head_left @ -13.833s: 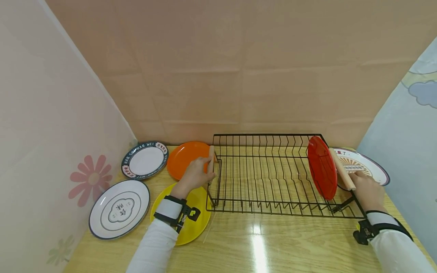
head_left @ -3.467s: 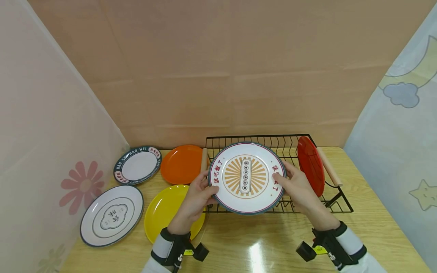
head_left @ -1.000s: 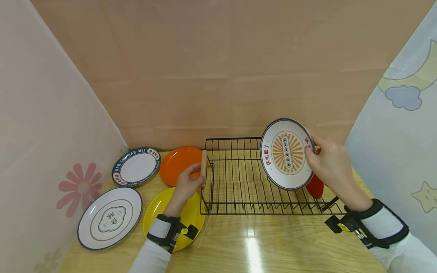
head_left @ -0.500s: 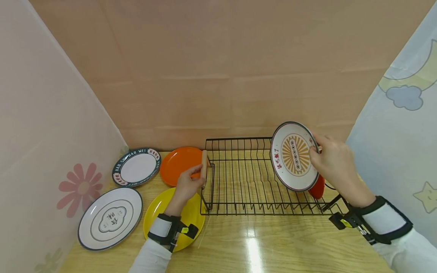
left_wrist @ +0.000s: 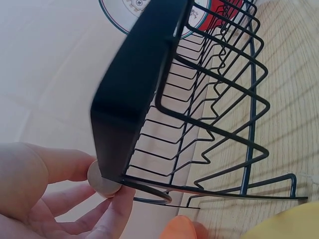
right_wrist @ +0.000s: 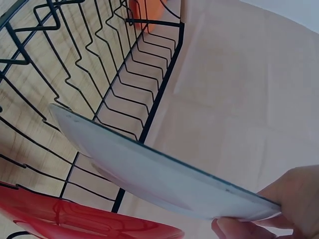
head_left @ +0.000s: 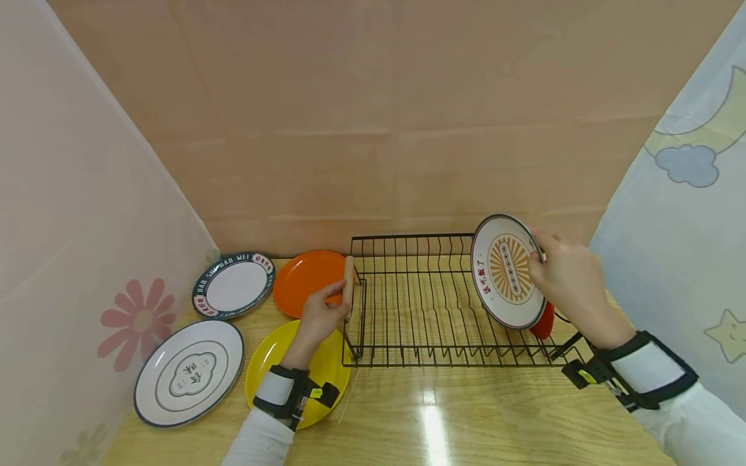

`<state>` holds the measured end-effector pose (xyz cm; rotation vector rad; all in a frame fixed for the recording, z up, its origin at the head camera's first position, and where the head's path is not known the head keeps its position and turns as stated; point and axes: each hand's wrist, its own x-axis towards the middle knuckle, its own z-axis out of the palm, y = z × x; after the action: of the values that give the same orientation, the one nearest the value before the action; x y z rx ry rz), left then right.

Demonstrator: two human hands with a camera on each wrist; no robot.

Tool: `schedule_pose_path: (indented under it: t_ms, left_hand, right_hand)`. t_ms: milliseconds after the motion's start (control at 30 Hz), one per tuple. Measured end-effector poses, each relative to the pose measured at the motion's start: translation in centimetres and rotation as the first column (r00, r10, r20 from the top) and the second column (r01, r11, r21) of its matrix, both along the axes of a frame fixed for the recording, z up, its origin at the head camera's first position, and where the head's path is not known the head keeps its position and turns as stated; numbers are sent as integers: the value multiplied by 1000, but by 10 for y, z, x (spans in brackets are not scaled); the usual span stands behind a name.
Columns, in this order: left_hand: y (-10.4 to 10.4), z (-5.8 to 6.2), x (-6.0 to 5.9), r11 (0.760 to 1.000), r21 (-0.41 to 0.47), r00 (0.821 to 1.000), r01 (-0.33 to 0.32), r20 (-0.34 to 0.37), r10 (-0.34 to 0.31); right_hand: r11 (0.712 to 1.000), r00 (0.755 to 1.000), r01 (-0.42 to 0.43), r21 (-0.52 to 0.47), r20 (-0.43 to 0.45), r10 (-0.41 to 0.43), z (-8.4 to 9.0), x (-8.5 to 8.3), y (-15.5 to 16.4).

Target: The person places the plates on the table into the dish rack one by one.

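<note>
My right hand (head_left: 568, 278) pinches the right rim of a white plate (head_left: 507, 272) with an orange sunburst and red lettering. The plate stands tilted in the right part of the black wire dish rack (head_left: 443, 366). In the right wrist view its lower edge (right_wrist: 62, 110) is down among the wires; whether it bears on them I cannot tell. Just right of it a red plate (head_left: 544, 323) stands in the rack, mostly hidden in the head view. My left hand (head_left: 315, 317) holds the wooden handle (head_left: 348, 285) at the rack's left end, thumb and fingers around it in the left wrist view.
Left of the rack lie an orange plate (head_left: 309, 281), a yellow plate (head_left: 326, 375), a dark-rimmed white plate (head_left: 236, 285) and a white plate with a grey emblem (head_left: 189, 374). A paper-like backdrop (head_left: 373, 162) rises behind the rack, with side walls left and right.
The sunburst plate went from the table right of the rack into both hands, then into the right hand alone, rightward and down into the rack. My left hand returned to the handle.
</note>
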<state>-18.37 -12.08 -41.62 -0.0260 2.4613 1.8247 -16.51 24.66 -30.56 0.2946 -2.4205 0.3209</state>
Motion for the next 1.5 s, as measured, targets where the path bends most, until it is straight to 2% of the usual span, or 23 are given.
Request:
schedule_pose_path:
  t_ms: [567, 733, 1500]
  left_hand:
    - [-1, -2, 0, 1000, 16, 1000, 3, -4, -3]
    - [-1, 1, 0, 1000, 17, 1000, 0, 3, 0]
    - [-1, -2, 2, 1000, 6, 1000, -14, 6, 14]
  right_hand:
    - [999, 999, 42, 5, 32, -42, -6, -2, 13]
    - [999, 998, 54, 4, 25, -54, -5, -3, 16]
    - [995, 995, 100, 24, 4, -100, -10, -3, 30]
